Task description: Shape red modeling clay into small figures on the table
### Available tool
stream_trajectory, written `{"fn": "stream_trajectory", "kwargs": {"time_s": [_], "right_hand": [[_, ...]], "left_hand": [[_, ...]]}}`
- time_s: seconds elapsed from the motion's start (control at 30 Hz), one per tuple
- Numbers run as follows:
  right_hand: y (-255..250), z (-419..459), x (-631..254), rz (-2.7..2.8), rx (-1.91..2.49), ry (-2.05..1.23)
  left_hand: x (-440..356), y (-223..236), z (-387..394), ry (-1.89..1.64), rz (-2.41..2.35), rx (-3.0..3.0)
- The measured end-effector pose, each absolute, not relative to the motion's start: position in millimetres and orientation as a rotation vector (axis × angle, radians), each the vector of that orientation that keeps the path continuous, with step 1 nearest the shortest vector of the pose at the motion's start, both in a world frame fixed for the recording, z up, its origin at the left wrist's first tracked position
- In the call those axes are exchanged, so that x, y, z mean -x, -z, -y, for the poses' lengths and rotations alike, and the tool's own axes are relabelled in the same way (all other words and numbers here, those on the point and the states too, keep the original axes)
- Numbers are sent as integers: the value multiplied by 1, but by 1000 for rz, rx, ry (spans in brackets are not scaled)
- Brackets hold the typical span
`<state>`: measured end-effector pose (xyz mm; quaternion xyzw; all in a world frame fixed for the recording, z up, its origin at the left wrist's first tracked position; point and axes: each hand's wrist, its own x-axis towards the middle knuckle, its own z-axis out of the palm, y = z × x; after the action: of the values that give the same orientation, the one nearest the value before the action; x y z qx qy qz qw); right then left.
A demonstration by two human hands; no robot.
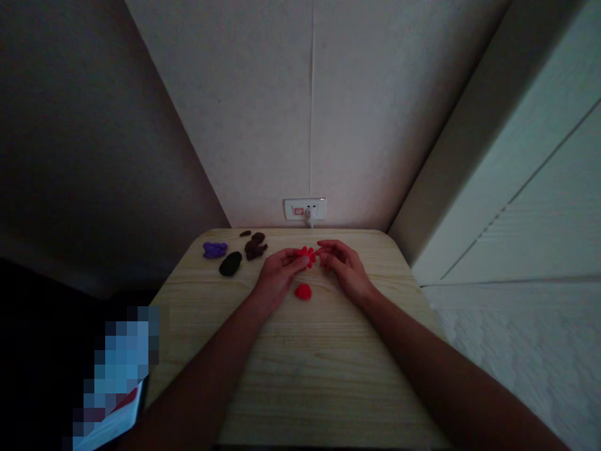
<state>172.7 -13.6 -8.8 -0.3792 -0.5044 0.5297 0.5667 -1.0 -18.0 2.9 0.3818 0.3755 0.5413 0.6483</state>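
Note:
A red flower-shaped piece of modelling clay (307, 255), with several small round knobs around its rim, is held between the thumb and fingers of my left hand (280, 274). My right hand (345, 268) is just right of it, forefinger stretched out and thumb drawn in close to the other fingers. Its fingertips look reddish, but whatever they pinch is too small to make out. Below the two hands, a red clay lump (303, 292) lies on the wooden table (319, 376).
Left on the table lie purple clay (215, 250), a black clay lump (230, 264) and brown clay pieces (255, 248). A wall socket (305, 209) with a plug is behind the table. At lower left is a lit, pixelated screen (117, 369). A pale cabinet (516, 188) stands right.

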Motion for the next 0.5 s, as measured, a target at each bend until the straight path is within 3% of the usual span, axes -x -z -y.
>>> {"fn": "stream_trajectory", "kwargs": {"time_s": [0.5], "right_hand": [[11,9,-177,1095,909,-1232]], "left_hand": [[13,6,21,-1230,-1328,-1604]]}}
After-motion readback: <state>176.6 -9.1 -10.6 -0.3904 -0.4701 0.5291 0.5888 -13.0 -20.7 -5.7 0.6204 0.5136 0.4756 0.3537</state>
